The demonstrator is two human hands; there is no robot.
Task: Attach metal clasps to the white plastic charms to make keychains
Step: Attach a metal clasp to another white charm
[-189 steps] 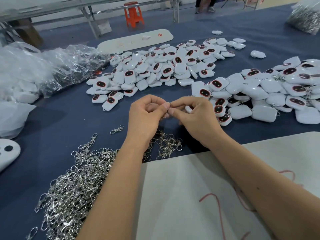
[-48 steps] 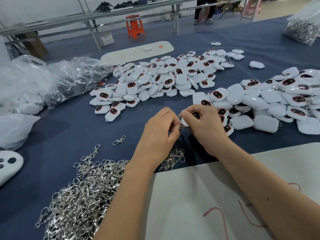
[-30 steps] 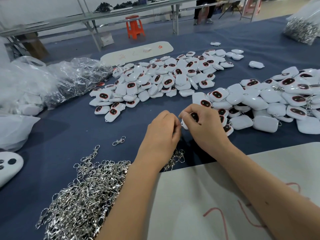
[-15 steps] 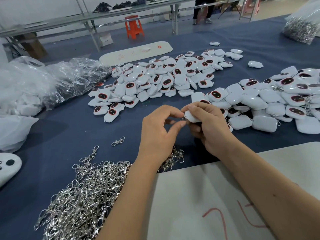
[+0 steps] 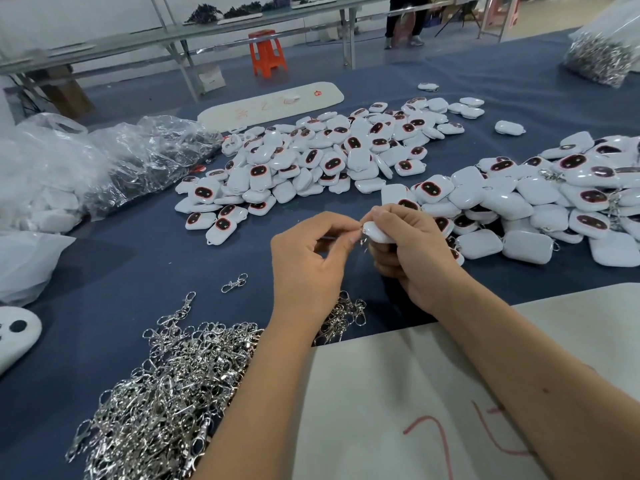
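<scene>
While a small white rounded plastic charm (image 5: pixel 376 233) is gripped in the curled fingers of the right hand (image 5: pixel 412 252), its loop end is turned toward the left hand (image 5: pixel 308 268), apparently so that the fitting can be threaded on from that side. A small silver metal clasp (image 5: pixel 362 237) is pinched between the thumb and forefinger of the left hand, right at the charm's corner; the other left fingers are loosely curled and hold nothing. Both hands are raised just above the dark blue cloth-covered table (image 5: pixel 138 258), probably to keep the joint close to the eye.

Supplies are laid within reach: a tangled heap of silver clasps (image 5: pixel 166 393) near the left forearm, a spread of loose white charms with dark red-rimmed faces (image 5: pixel 311 161) beyond the hands, and a second pile of charms (image 5: pixel 540 199) to the right, some with metal rings showing, judged to be finished keychains.

Whether the clasp's ring has passed through the charm's loop cannot be told, since the joint is tiny and partly covered by fingertips. Much of the held charm is hidden in the right palm. A clear plastic bag of metal parts (image 5: pixel 604 53) is cut off at the far right edge.
</scene>
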